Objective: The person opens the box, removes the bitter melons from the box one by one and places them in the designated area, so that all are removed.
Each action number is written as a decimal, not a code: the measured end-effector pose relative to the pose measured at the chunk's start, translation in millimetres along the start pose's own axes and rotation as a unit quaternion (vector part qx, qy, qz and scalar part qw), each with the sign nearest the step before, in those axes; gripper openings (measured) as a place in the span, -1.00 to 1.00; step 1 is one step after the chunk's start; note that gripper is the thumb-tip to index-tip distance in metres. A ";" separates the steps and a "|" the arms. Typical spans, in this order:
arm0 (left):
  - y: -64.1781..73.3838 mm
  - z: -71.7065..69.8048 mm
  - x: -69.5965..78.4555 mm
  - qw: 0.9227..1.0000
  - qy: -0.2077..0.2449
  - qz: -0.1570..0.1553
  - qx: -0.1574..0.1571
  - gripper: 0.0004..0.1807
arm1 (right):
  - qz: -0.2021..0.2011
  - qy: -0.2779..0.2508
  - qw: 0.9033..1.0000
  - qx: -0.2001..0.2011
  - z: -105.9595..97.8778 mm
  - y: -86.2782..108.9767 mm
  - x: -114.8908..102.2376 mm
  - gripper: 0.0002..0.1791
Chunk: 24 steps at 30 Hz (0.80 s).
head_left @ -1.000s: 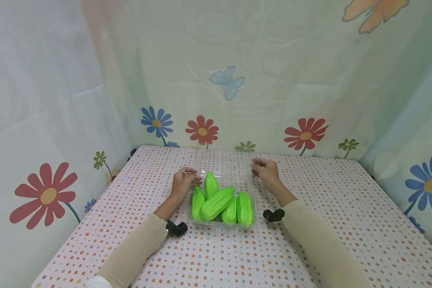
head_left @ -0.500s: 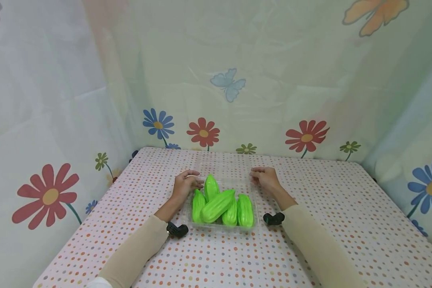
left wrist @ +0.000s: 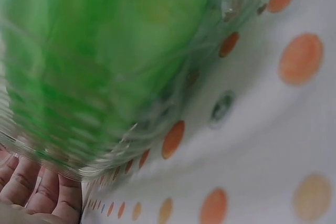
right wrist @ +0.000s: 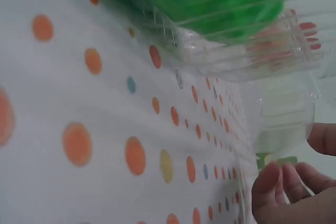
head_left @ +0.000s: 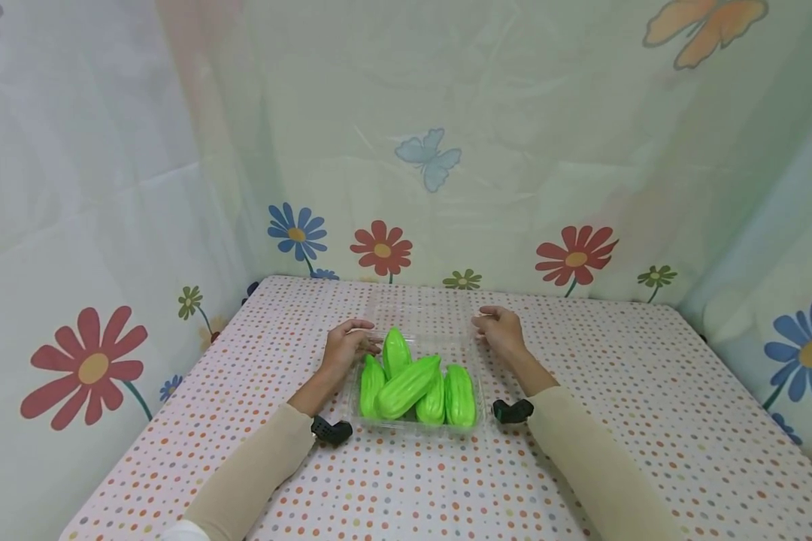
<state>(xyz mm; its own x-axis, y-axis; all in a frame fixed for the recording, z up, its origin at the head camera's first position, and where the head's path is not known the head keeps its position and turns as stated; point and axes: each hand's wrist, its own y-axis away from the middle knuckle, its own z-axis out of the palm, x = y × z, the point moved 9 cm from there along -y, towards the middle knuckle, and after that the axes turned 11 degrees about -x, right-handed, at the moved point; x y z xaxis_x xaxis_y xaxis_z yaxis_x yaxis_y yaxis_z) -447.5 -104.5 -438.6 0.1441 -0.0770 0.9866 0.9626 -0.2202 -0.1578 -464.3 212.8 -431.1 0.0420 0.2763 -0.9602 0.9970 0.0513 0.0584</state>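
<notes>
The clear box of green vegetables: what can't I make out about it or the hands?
Head view: the lower end of the rearmost vegetable, hidden behind the slanting vegetable.
Head view: whether the right hand touches the clear lid, too small to tell.
Left wrist view: the top of the blurred vegetable and part of the left hand, cut off by the edges.
Right wrist view: part of the right hand, cut off by the right edge.
</notes>
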 end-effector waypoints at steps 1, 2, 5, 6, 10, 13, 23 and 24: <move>0.0 -0.1 -0.2 1.000 0.001 0.000 -0.001 -0.60 | 0.001 0.007 1.000 0.005 -0.7 1.2 -1.3 -0.42; 0.0 -0.3 -0.6 1.000 0.002 -0.003 -0.002 -0.59 | 0.004 0.015 1.000 0.010 -1.3 2.9 -2.6 -0.41; 0.0 -0.6 -1.4 1.000 0.009 -0.007 -0.005 -0.59 | 0.006 0.043 0.999 0.023 -2.6 7.8 -8.1 -0.38; -0.1 -0.7 -1.6 1.000 0.011 -0.009 -0.006 -0.59 | 0.006 0.050 0.998 0.027 -2.8 9.8 -10.5 -0.37; -0.2 -0.5 -0.5 1.000 0.011 -0.015 -0.015 -0.60 | 0.000 0.071 0.997 0.039 -0.6 20.5 -23.8 -0.39; 1.3 0.4 2.3 1.000 0.005 -0.021 -0.022 -0.61 | -0.010 0.079 0.996 0.035 4.6 29.8 -36.4 -0.39; 18.6 11.2 31.1 0.999 0.001 -0.018 -0.030 -0.59 | -0.063 0.108 0.992 -0.027 36.7 59.1 -63.0 -0.45; 19.0 11.6 31.9 0.999 0.003 -0.016 -0.029 -0.59 | -0.065 0.106 0.992 -0.033 39.7 61.8 -63.7 -0.45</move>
<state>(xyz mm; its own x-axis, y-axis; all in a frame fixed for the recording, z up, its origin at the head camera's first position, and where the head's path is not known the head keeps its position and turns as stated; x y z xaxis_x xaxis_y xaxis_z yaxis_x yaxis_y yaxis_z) -421.9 -99.8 -409.7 0.1120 -0.0739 0.9910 0.9518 -0.2786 -0.1283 -402.8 160.3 -377.1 -0.1078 0.4578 -0.8825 0.9863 0.1608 -0.0371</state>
